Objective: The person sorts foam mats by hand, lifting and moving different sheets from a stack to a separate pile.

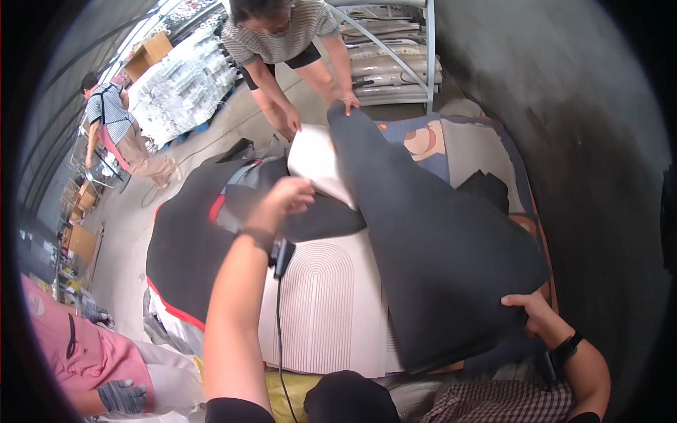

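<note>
Hands [285, 201] [532, 310] on dark grey mat [437, 240]

Bright daylight pouring in from upper left, washing out the stacked clear packaging [185, 79] there. Dimmer toward the right, dark wall [592, 141] in shade. Soft shadows only, no hard glare. Heavy fisheye bending, black vignette at the rim. Slight motion blur on the left hand [285, 201].

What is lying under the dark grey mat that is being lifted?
Under the dark grey mat a cream ribbed mat shows, and further back a blue patterned rug. What lies directly beneath the raised part is covered.
</note>
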`<state>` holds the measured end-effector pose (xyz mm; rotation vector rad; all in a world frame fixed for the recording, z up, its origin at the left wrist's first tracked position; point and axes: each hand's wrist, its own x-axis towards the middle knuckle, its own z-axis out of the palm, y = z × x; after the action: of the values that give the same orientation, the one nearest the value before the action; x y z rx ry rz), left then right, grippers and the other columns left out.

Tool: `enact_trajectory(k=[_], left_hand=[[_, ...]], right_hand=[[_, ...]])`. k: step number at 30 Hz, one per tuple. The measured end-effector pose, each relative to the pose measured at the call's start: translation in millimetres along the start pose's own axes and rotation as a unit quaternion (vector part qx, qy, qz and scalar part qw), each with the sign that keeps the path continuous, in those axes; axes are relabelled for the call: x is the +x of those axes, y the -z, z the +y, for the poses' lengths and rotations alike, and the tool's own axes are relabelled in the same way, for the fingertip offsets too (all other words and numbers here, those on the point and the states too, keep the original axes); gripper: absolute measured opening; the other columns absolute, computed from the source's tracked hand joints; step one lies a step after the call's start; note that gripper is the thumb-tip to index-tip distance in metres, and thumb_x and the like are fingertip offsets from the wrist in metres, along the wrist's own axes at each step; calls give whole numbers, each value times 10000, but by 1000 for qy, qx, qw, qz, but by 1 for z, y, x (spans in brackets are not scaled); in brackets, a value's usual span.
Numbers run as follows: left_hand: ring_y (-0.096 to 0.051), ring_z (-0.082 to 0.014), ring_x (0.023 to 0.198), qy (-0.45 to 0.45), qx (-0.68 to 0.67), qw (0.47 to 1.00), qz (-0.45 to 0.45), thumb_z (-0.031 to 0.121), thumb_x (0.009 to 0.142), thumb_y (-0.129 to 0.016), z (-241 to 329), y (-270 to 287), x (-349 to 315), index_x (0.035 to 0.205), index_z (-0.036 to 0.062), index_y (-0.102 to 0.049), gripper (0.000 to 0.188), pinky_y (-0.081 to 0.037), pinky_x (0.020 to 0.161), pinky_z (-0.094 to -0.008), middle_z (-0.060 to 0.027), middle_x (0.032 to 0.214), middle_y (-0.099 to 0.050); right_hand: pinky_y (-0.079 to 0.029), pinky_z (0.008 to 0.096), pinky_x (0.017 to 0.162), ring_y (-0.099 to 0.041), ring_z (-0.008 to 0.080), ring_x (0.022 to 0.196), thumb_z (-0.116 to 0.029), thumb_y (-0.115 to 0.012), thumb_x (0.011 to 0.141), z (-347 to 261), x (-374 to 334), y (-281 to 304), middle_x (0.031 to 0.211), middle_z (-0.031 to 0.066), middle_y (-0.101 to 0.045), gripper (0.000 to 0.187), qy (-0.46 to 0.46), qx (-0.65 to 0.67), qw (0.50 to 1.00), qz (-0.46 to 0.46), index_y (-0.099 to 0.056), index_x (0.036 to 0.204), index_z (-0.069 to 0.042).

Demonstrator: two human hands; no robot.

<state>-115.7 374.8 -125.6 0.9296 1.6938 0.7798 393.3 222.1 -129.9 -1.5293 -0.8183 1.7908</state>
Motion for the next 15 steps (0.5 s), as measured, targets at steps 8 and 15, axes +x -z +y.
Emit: enact_trajectory(k=[8, 15], left_hand=[[-440, -204, 1166, 13, -18, 950, -310, 456, 895, -426, -103, -87, -58, 1336, 128, -352, 555, -394, 915, -373, -91, 1331, -385], [-294, -266, 1282, 127, -291, 886, -339, 609, 863, -331, -191, -108, -150, 1393, 189, -243, 682, -300, 987, -474, -119, 1430, -234]], right_hand=[[-401, 343, 929, -493, 251, 1067, -81, -728, 635, -10, -15, -35, 1160, 139, -492, 672, 76, -107, 989, -65, -400, 1208, 50], [-495, 357, 688, -612, 285, 750, -300, -671, 662, 4, -6, -192, 880, 151, -616, 395, 385, -437, 773, -250, -593, 945, -35]])
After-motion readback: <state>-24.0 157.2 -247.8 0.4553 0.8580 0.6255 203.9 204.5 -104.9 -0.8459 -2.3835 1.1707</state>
